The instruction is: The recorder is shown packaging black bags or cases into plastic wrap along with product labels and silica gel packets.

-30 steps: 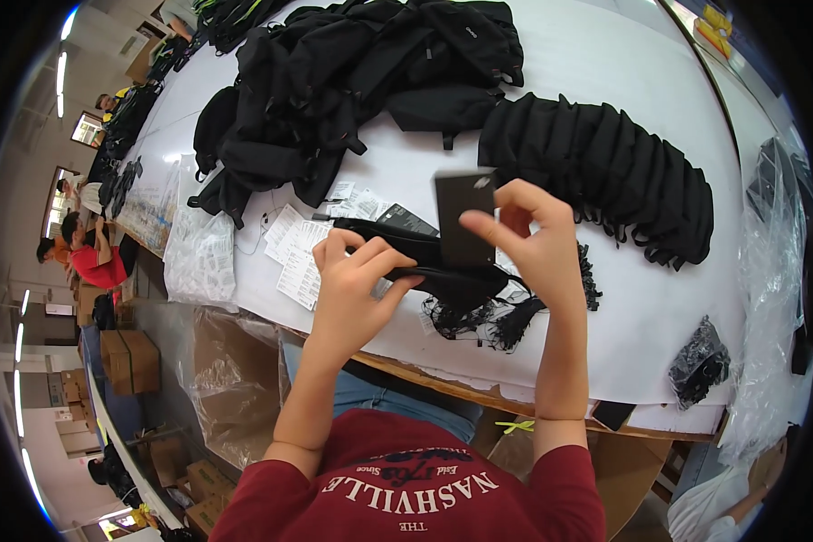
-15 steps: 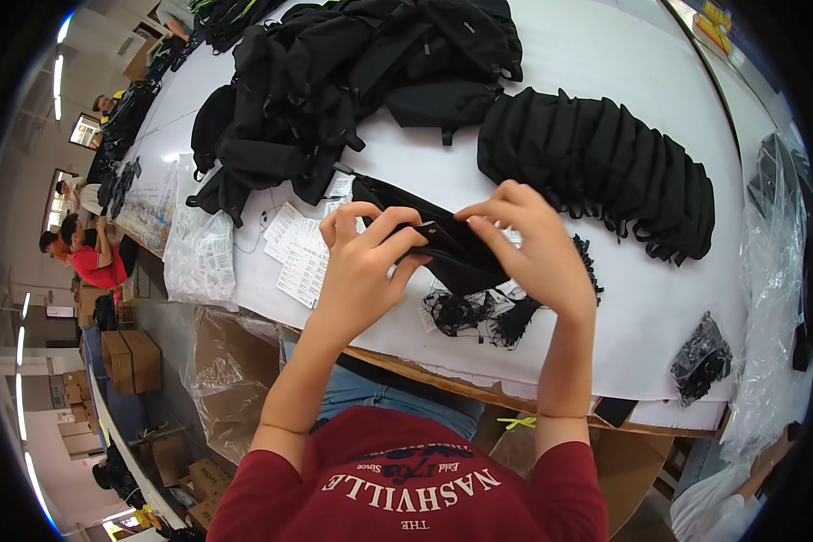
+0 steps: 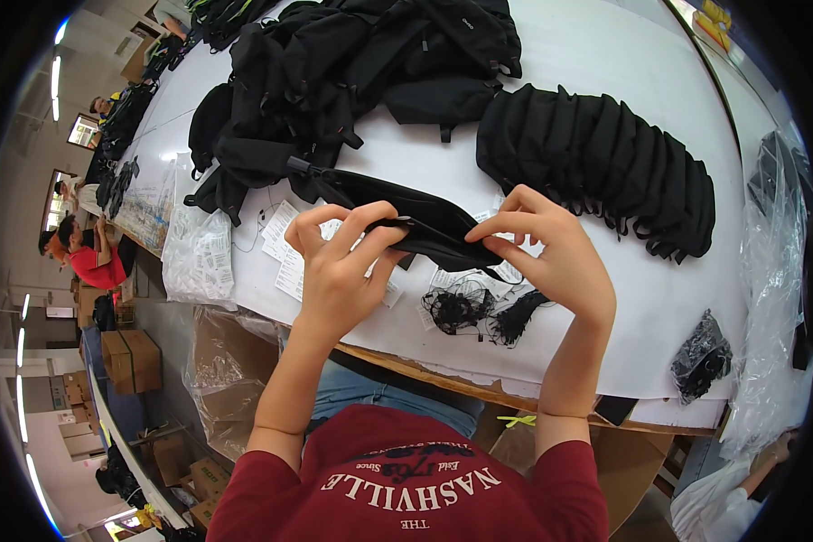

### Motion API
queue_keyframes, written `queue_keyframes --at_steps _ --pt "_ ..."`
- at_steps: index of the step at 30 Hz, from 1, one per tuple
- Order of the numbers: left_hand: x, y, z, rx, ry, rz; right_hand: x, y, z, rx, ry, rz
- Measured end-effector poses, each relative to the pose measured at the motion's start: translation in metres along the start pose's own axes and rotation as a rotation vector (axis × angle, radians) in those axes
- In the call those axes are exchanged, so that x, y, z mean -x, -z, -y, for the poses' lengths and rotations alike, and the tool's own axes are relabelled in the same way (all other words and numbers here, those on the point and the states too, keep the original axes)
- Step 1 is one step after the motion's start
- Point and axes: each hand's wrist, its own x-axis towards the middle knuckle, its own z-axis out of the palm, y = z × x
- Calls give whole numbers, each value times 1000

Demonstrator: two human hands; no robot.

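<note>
A black fabric waist bag (image 3: 438, 250) is held above the near part of the table, its long mouth spread open and its dark inside showing. My left hand (image 3: 341, 264) pinches the near rim of the mouth, thumb below and fingers curled over the cloth. At the bag's right end, my right hand (image 3: 556, 253) grips the edge between thumb and fingertips. A strap end with a buckle (image 3: 298, 165) sticks out at the bag's far left. White printed label sheets (image 3: 282, 253) lie partly behind my left hand. Under the bag rests a tangle of black strings (image 3: 459, 307).
A heap of black bags (image 3: 334, 72) covers the far left of the white table (image 3: 623, 334). A row of stacked black bags (image 3: 596, 163) stands on the right. Clear plastic bags (image 3: 199, 262) hang at the left edge; a small bagged bundle (image 3: 700, 361) sits right. People (image 3: 95, 257) work far left.
My hands have drawn apart, the left one moving left and the right one slightly right. The bag's mouth gapes wider and the bag has turned flatter, showing more of its inside.
</note>
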Motion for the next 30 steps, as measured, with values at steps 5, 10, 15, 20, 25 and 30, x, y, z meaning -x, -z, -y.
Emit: queue_keyframes --at_steps 5,10,15,20,25,30 --pt "3 2 2 -13 -5 3 5 1 7 66 -19 31" --pt "6 2 5 -3 8 -13 4 -4 3 69 -39 121" --pt "9 2 10 2 27 -32 3 -11 4 149 -43 147" --pt "12 4 11 8 30 -30 3 -14 6 143 1 182" --pt "13 8 11 12 31 -22 4 -12 10 89 -1 241" --pt "15 13 12 32 53 -19 7 -7 7 8 -3 172"
